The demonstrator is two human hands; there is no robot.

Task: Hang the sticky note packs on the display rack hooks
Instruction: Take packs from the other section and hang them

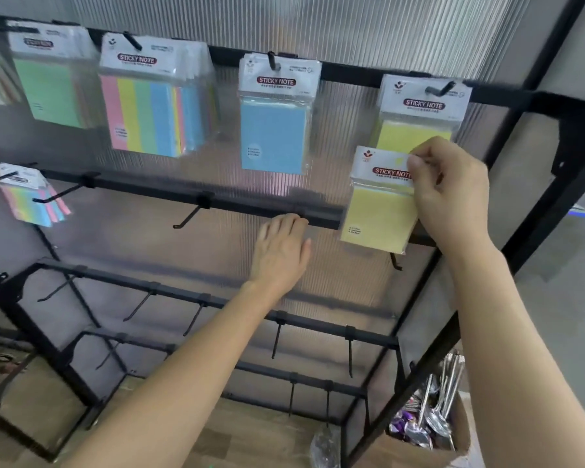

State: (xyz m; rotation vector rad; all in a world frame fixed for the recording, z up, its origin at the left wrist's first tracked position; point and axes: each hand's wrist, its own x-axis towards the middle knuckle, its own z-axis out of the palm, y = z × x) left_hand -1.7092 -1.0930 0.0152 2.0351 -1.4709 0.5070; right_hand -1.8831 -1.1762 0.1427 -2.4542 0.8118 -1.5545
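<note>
My right hand (pixel 448 194) pinches the white header of a yellow sticky note pack (pixel 377 211), holding it just below the rightmost top hook (pixel 439 89). That hook carries another yellow pack (pixel 416 126). My left hand (pixel 281 251) rests with its fingers on the second black rail (pixel 190 197), holding nothing. On the top rail hang a blue pack (pixel 274 130), a striped multicolour bundle (pixel 149 109) and a green bundle (pixel 51 82). A small striped pack (pixel 31 194) hangs at the far left of the second rail.
Bare black hooks (pixel 190 216) jut from the second rail and from the lower rails (pixel 277 336). A ribbed translucent panel backs the rack. A cardboard box (pixel 429 430) with shiny packaged items stands at the lower right on the wooden floor.
</note>
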